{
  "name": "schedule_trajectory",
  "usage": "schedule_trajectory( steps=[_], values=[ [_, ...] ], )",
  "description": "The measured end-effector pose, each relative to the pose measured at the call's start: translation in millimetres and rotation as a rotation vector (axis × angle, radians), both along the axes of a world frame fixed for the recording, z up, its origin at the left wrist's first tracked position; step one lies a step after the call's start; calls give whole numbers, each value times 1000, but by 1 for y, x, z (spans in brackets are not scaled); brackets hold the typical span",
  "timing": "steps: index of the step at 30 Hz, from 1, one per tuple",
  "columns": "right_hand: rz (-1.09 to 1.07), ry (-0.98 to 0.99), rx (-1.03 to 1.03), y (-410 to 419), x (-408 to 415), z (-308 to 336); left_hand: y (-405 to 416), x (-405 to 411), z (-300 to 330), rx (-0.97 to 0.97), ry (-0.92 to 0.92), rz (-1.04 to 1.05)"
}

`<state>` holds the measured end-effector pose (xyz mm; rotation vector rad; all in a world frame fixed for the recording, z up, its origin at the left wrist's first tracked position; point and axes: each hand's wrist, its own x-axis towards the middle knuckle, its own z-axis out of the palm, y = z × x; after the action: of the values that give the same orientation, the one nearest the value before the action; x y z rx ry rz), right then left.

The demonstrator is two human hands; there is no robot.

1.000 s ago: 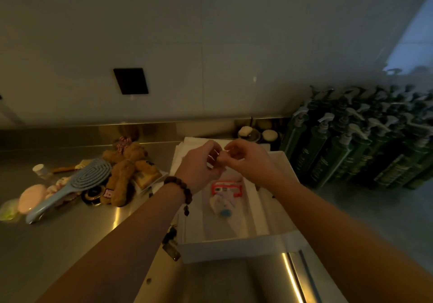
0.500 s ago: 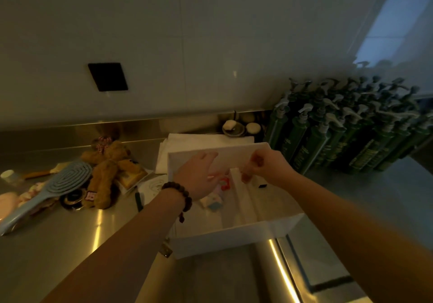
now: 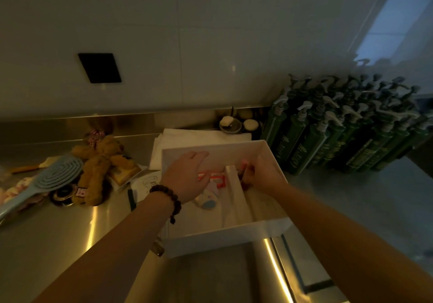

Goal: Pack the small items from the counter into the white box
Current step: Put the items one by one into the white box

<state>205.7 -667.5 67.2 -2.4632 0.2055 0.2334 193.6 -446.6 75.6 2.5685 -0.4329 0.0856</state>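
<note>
The white box [image 3: 225, 237] stands on the steel counter with a white divider [image 3: 236, 185] running front to back. My left hand [image 3: 187, 176], beaded bracelet at the wrist, hovers over the left compartment with fingers loosely spread and nothing in it. Below it lie a red-and-white packet [image 3: 216, 178] and a small white and blue item [image 3: 207, 200]. My right hand [image 3: 262, 173] reaches into the right compartment beside the divider, fingers pinched on a small dark reddish item [image 3: 242, 170] that is mostly hidden.
Left of the box lie a brown plush toy [image 3: 98, 169], a pale blue hairbrush [image 3: 46, 183], a yellow packet [image 3: 124, 173] and other small items. Folded white cloth [image 3: 187, 136] lies behind the box. Several dark green pump bottles [image 3: 339, 138] stand at the right.
Both hands came down from above the box's far rim into the box. The left hand spread over the left compartment; the right lowered into the right one.
</note>
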Motion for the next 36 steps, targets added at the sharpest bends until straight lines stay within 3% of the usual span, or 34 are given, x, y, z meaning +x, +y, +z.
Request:
schedule_trajectory(
  steps=[6, 11, 16, 24, 29, 36],
  values=[
    [64, -61, 95, 1, -5, 16, -1, -4, 5, -4, -49, 18],
    [147, -315, -142, 20, -15, 37, 10, -12, 17, 16, -142, 83],
    [267, -273, -40, 79, -14, 36, 44, -32, 22, 60, -182, 245],
    [519, -328, 77, 179, -21, 24, 150, -92, 22, 80, -232, 485],
    [615, -374, 175, 248, -33, 20, 230, -120, 2, 53, -118, 663],
    [573, -275, 192, 338, -27, -13, 346, -101, -29, 28, 1, 677]
  ],
)
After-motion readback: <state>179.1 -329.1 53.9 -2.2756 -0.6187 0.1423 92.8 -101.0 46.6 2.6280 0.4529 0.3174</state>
